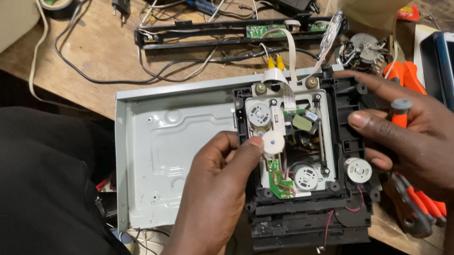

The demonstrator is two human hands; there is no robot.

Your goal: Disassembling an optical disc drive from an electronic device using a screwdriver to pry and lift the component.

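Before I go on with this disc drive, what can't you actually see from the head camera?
- Black drive frame: right edge hidden under the right hand.
- White gear: its mount is covered by the left hand.
- Orange-handled pliers: mostly behind the right hand.
- Small green circuit board: parts too small to read.

My left hand [212,189] is bare, no glove, no ring, no watch, the wrist and forearm uncovered all the way to the frame's bottom edge. My right hand [424,141] is just as bare, nails short and plain, the wrist uncovered too. Down on my left, plain black fabric [26,215], no print, fills that side.
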